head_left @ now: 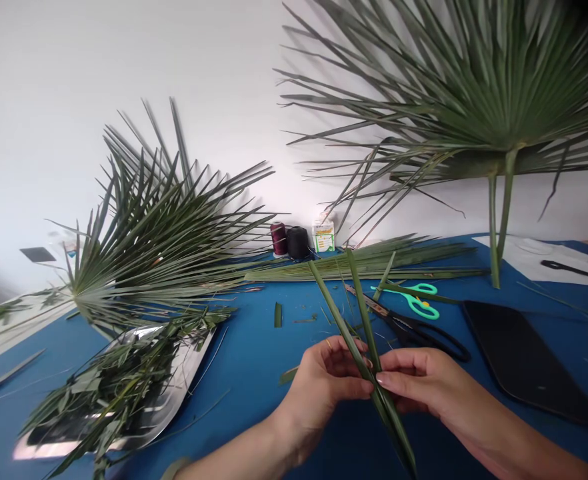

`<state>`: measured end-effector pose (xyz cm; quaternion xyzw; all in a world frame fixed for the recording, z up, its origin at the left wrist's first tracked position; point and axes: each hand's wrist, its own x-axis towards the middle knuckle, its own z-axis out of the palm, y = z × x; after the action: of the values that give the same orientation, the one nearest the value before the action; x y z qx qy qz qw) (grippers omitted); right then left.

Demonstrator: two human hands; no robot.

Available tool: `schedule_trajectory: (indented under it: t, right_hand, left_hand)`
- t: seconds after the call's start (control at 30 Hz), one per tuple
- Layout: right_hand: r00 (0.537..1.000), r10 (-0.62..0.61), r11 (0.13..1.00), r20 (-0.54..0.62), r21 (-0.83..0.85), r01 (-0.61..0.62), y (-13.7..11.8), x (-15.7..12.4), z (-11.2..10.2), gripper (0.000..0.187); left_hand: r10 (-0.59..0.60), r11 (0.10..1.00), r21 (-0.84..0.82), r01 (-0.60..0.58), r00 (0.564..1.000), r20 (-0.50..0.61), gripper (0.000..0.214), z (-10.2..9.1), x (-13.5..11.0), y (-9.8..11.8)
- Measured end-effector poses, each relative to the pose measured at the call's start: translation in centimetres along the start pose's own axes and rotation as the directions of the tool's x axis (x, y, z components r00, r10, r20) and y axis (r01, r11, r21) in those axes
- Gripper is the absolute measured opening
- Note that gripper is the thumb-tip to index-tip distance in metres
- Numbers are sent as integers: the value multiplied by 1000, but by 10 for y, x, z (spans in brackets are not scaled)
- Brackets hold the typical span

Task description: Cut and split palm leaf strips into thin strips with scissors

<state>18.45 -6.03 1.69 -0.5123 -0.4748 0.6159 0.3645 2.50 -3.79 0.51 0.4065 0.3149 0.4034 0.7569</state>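
Note:
My left hand (319, 377) and my right hand (424, 383) meet over the blue table, both pinching long green palm leaf strips (390, 417). The strips run together below my fingers and spread into a V above them, one leaning left and one nearly upright. My left thumb presses on the strips from the left; my right thumb and forefinger grip them from the right. Just beyond my hands lie black-handled scissors (424, 332) and smaller scissors with mint-green handles (424, 301). Small leaf scraps (278, 315) are scattered nearby.
A metal tray (187, 377) heaped with leaf strips stands at left, near a knife-like blade (11, 375). Large palm fronds (154, 233) lean on the wall. Thread spools (298, 243) and a small white box (323, 235) stand behind. A black flat slab (524, 360) lies right.

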Motion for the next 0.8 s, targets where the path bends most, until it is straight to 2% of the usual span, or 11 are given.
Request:
schedule_trajectory:
  t: [0.23,0.37,0.63,0.8]
  right_hand:
    - [999,-29,999,-13,-33,28,1,1,0,12]
    - [991,-123,988,-42,-100,118,2,2,-2,9]
    - [945,-316,917,-87,-283,281,0,0,-4,15]
    - [896,-432,833,-103,-425,353,-3,-11,0,17]
  left_hand:
    - [11,1000,0,-11,1000,4,37,1,0,0]
    - [58,998,22,-58,998,9,30,1,1,2]
    - [123,991,54,-124,992,30,17,2,-1,4]
    - [269,943,190,-274,962,49,6,0,1,9]
